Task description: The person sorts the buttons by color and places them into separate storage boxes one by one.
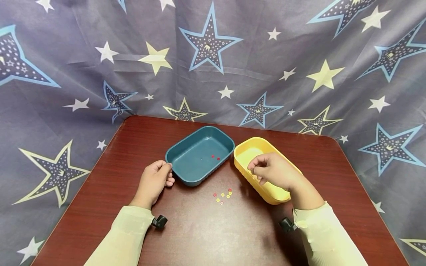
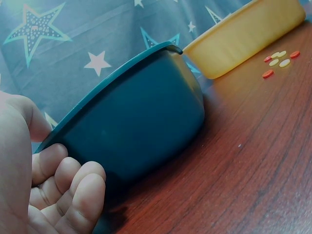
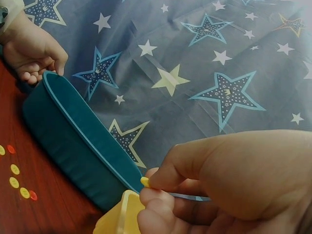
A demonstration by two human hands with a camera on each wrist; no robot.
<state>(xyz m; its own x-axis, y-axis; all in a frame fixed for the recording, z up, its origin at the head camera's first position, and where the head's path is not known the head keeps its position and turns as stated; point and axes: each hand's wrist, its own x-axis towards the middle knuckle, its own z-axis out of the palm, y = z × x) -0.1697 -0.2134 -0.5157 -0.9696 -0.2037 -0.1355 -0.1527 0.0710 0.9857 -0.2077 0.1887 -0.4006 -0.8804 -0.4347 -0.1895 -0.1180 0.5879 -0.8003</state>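
Observation:
My left hand [image 1: 156, 181] pinches the near left corner of a teal plastic bin [image 1: 185, 178], thumb over the rim and fingers curled against the outer wall. Two red buttons [image 1: 213, 156] lie inside that bin. Above a yellow plastic bin [image 1: 271, 195], my right hand [image 1: 274, 171] holds a small yellow button [image 3: 145, 182] between thumb and forefinger. That hand covers part of the yellow bin's inside. On the table in front of the bins lie several loose red and yellow buttons [image 1: 223, 194].
Both bins stand on a dark red wooden table [image 1: 199, 236], their near corners almost touching. A grey curtain [image 1: 199, 85] with printed stars hangs behind and around the table. Each sleeve cuff carries a small black device [image 1: 160, 221].

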